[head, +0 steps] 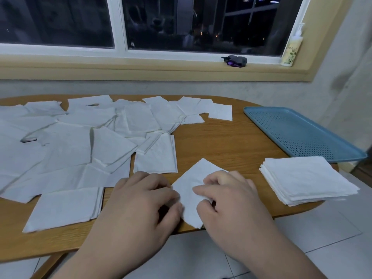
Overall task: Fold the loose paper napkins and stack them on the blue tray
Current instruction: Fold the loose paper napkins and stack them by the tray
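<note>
One wooden table [221, 141] fills your view; across its nine-to-twelve o'clock side lie the loose napkins [76, 150], well over a dozen, overlapping too much for an exact count; one blue tray [302, 133] sits at two o'clock, its perforated floor showing; one stack of folded napkins [306, 178] rests at three o'clock, just beside the tray's near edge and hanging partly over the table's rim; your two hands work at six o'clock, the left hand [141, 198] curled onto the left edge of a single napkin [193, 182], the right hand [231, 194] pinching it between thumb and forefinger; on the sill at one o'clock stand one pump bottle [291, 47] and one dark bundle [234, 61].
</note>
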The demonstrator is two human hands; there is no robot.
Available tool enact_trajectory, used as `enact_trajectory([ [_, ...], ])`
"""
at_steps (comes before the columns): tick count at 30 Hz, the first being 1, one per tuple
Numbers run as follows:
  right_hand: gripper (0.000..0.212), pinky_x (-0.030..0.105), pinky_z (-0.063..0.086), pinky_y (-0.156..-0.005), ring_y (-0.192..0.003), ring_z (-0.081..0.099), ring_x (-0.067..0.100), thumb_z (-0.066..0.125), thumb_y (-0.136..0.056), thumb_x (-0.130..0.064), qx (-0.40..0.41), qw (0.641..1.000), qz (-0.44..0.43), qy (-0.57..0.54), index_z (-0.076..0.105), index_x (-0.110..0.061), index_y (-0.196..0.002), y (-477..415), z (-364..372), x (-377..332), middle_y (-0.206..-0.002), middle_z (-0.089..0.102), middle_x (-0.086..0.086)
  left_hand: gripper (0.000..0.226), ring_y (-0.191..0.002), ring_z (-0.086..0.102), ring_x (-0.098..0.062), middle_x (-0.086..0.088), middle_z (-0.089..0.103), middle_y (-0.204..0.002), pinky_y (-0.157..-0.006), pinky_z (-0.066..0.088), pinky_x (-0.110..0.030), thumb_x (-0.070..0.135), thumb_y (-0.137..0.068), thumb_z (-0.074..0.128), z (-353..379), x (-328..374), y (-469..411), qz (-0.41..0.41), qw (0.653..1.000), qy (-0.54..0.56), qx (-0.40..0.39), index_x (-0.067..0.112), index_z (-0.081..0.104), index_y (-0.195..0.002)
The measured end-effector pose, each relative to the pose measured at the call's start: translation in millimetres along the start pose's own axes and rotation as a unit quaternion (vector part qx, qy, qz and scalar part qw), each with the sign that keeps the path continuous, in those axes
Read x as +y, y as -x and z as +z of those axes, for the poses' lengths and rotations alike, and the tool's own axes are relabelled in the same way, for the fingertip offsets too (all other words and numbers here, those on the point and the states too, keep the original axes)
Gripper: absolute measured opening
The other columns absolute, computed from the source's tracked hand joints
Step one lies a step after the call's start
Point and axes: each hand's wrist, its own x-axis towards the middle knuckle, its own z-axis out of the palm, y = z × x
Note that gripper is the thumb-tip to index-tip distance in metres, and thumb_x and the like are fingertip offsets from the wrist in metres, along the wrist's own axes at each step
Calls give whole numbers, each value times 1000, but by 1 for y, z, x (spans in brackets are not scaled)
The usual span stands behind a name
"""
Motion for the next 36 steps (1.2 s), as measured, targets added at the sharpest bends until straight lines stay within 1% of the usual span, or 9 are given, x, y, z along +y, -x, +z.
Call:
enact_trajectory([
  [6,51,27,32,-98,-104,26,2,24,-86,-40,-14,999,-31,-1,60,-24,-119,4,2,-11,-112,42,-20,23,-87,54,-9,22,52,-89,-71,47,-38,56,-81,50,-1,-4,3,-6,1000,-26,-15,41,68,-85],
  [9,49,25,34,-100,-108,30,-2,28,-88,-37,-5,999,-30,-37,62,-30,-123,0,0,-11,-112,44,-24,23,-87,53,-7,25,53,-90,-74,44,-34,57,-80,50,-3,-13,3,-15,999,-31,-24,44,67,-87],
  [14,42,15,34,-97,-115,35,-7,42,-95,-18,50,992,44,-103,64,-34,-127,-21,-9,1,-118,49,-27,27,-94,50,-1,31,54,-96,-79,35,-30,56,-76,46,-11,-35,4,-34,998,-13,-45,48,67,-92],
  [17,45,23,37,-102,-128,37,5,43,-96,-11,58,989,98,-96,58,-31,-134,-57,-13,4,-136,49,-15,28,-90,51,0,32,54,-94,-75,37,-30,49,-71,47,-13,-37,4,-27,999,-4,-37,48,67,-91],
  [19,48,35,40,-105,-134,38,17,42,-96,-14,31,988,137,-65,52,-28,-142,-94,-11,5,-145,45,-5,29,-88,52,0,32,55,-93,-74,37,-30,47,-71,47,-12,-37,2,-20,999,6,-34,48,67,-91],
  [22,48,45,45,-105,-128,47,27,41,-93,-15,9,981,190,-43,54,-20,-139,-151,2,15,-141,52,4,28,-88,54,-1,32,55,-93,-73,38,-30,48,-72,47,-11,-39,1,-21,999,20,-28,48,67,-92],
  [25,46,45,49,-98,-119,52,30,40,-89,-18,36,976,212,-29,59,-17,-131,-192,12,32,-133,56,7,24,-85,54,-1,30,56,-91,-71,42,-31,50,-78,47,-12,-42,-1,-27,999,40,1,46,67,-90],
  [32,61,52,30,-113,-145,24,33,29,-96,-47,-5,962,271,42,43,-14,-145,-231,23,63,-152,39,11,24,-78,59,-7,26,59,-84,-66,47,-34,47,-79,47,-9,-43,-3,-18,999,29,30,42,70,-84],
  [36,62,49,33,-110,-134,36,33,29,-96,-53,11,958,274,79,44,-15,-143,-230,25,62,-147,40,11,25,-75,59,-10,23,59,-81,-64,48,-35,46,-79,46,-6,-42,-4,-5,999,7,33,40,70,-81],
])
